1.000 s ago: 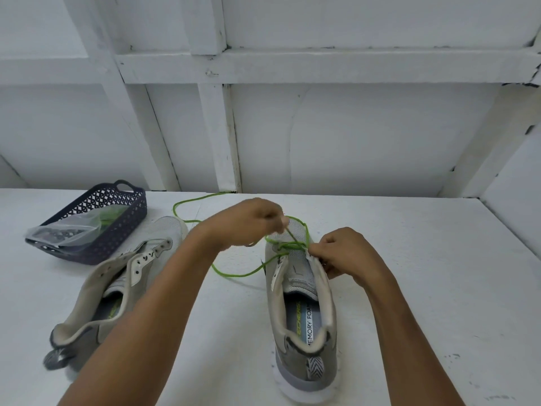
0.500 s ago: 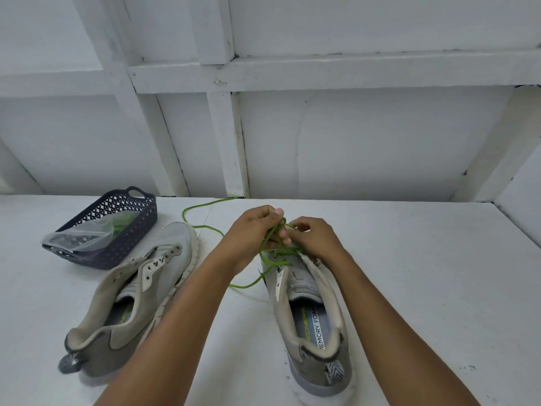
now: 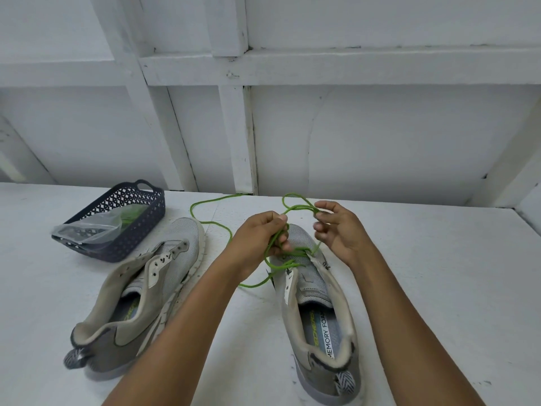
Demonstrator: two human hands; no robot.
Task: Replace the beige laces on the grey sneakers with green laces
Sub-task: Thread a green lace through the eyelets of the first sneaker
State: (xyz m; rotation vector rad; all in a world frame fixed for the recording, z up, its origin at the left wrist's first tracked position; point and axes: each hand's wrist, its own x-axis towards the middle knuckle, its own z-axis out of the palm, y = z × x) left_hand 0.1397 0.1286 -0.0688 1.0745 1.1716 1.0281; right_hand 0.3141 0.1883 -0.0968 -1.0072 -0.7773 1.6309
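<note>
– Head view: state of the hands required.
– Left hand (image 3: pixel 262 240) is curled round several strands of the green lace (image 3: pixel 292 253), low over the forefoot of the grey sneaker (image 3: pixel 311 291). Right hand (image 3: pixel 339 230) is held apart from it, a little farther off and higher. A loop of the same lace is pinched at its fingertips (image 3: pixel 320 205), with the other fingers loosely spread.
– Relation for the next pass?
– The sneaker's long axis runs away from the wearer: heel nearest, toe under the hands. Open eyelets lie on the near side of both hands, so the lace would have to be brought back toward the heel. The left hand is judged nearer the eyelet row. Lace is crossed only at the farthest eyelets, as far as can be made out.
– Slack?
– One run is draped on the table (image 3: pixel 439 288) left of the shoe. Another trails toward the wall behind the second sneaker (image 3: pixel 175 259), which is unlaced.
– Unknowns?
– Lace tips are not seen, and the eyelet count is partly hidden by the left hand. No beige lace is seen. Something green is visible in the plastic bag (image 3: pixel 82 230) in the dark basket (image 3: pixel 140 230), but it cannot be identified.
</note>
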